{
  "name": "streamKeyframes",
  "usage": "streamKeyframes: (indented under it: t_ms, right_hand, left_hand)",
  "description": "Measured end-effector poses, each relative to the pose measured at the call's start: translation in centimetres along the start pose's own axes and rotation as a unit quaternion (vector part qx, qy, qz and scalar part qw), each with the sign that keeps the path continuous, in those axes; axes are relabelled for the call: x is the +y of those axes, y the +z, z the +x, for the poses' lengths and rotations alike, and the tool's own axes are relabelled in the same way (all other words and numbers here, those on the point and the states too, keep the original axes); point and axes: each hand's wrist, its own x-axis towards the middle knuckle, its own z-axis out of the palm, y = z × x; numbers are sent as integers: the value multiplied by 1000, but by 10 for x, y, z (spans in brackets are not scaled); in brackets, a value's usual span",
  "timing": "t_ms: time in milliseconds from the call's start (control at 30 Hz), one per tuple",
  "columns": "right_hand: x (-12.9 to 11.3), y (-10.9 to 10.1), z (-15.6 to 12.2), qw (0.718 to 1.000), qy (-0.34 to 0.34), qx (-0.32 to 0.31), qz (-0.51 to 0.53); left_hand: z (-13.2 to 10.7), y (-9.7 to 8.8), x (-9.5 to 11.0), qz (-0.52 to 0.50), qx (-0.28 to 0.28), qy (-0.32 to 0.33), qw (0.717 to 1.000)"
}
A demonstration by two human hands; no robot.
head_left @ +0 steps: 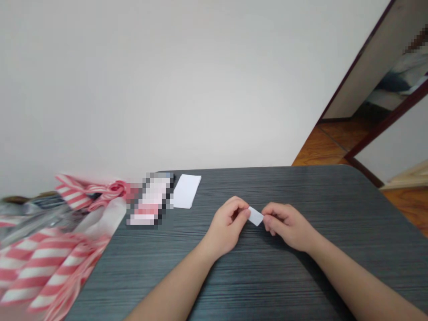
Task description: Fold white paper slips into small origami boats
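Both bare hands over the dark wood-grain tabletop (334,205), near its middle. Left hand (229,227): thumb and forefinger closed in a pinch on the upper-left corner of a small white paper slip (256,216); remaining fingers curled. Right hand (289,226): thumb and forefinger drawn together at the slip's right corner, pinching it; other fingers bent beneath. Slip lies between the two hands, tilted, lower edge towards the wearer; whether it touches the table, cannot tell. Farther off, to the left, white paper sheets (187,191) lie flat near the back edge. Just beside them, a rectangular item (152,198), pixelated, details hidden. Left of the table, pink-and-white striped fabric (50,258) in heaps. Behind, a plain pale wall (200,80).
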Motion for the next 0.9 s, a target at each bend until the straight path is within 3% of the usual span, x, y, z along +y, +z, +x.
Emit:
streamKeyframes:
  t_ms: [100, 267, 500, 667, 767, 900]
  right_hand:
    - [2, 0, 0, 999, -4, -15, 38]
    - [1, 0, -1, 994, -15, -56, 93]
    - [-1, 3, 1, 997, 40, -29, 56]
    - [8, 7, 4, 995, 48, -5, 87]
    - [11, 10, 5, 992, 50, 7, 113]
    - [9, 11, 6, 993, 72, 14, 96]
  left_hand:
    - [1, -2, 2, -12, -7, 13, 1000]
    - [0, -1, 4, -18, -32, -18, 999]
    - [0, -1, 6, -39, -68, -44, 996]
    - [-1, -1, 5, -77, -101, -42, 991]
    - [-2, 1, 5, -78, -98, -31, 992]
    - [-3, 5, 4, -129, -80, -88, 985]
